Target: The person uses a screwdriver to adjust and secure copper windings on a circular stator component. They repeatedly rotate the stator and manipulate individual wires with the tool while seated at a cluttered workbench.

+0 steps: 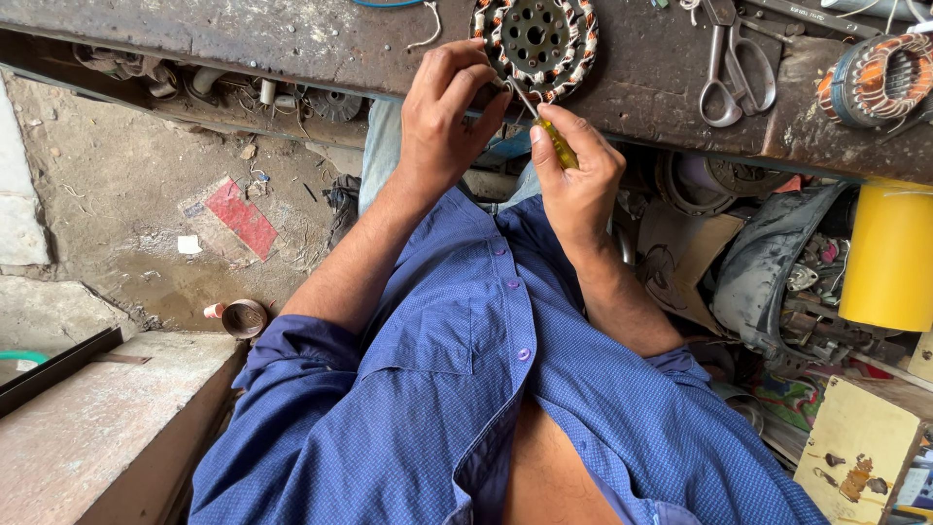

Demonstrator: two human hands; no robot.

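Copper-wound stator [535,39] sits on the bench edge, just beyond the fingertips. Left hand [445,122] curls closed, pinching its rim; right hand [575,165] is wrapped tight round a yellow-handled screwdriver [556,138], tip at the windings. A slip there could nick the coil wire.

shirt [466,389]: blue, fine-dotted | purple buttons | sleeves rolled up

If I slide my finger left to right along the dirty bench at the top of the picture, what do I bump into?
Round wound coil with a dark gear-like centre → left hand → yellow-handled screwdriver in the right hand → scissors → second copper-wound coil.
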